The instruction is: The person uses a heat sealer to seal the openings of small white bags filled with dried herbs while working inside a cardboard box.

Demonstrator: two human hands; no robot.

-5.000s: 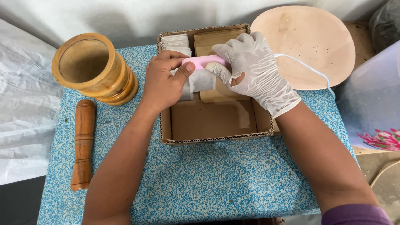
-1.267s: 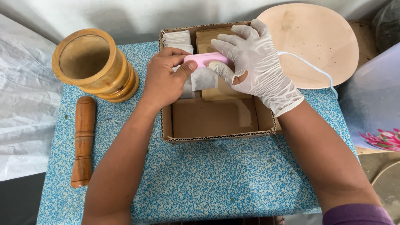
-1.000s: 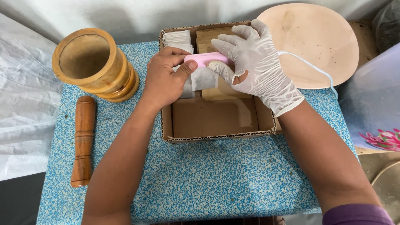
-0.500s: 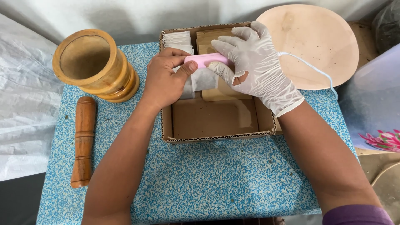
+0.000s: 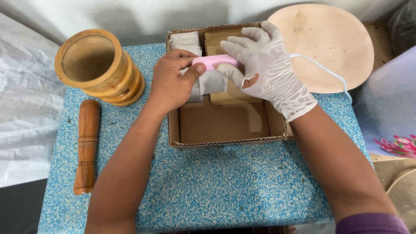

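Head view: pink sealer bar [image 5: 213, 62] lies crosswise over the far half of the open cardboard box [image 5: 225, 138], long axis running left to right, directly between both hands, with neither hand clearly nearer. Left hand [image 5: 173, 84], bare, meets the bar's left end; its thumb presses on top of that end and its other fingers curl closed around a white paper sachet [image 5: 212, 82] that hangs just below the bar. Right hand [image 5: 266, 65], in a white glove, lies over the bar's right end, fingers spread and only lightly bent, thumb tucked under toward the sachet; it presses down rather than wraps. A thin white cord [image 5: 320, 71] runs from under the glove toward the right, across a pale round board [image 5: 329, 43]. Wooden mortar [image 5: 97, 65] and wooden pestle [image 5: 86, 145] stand well apart to the left on the blue speckled table [image 5: 216, 186].
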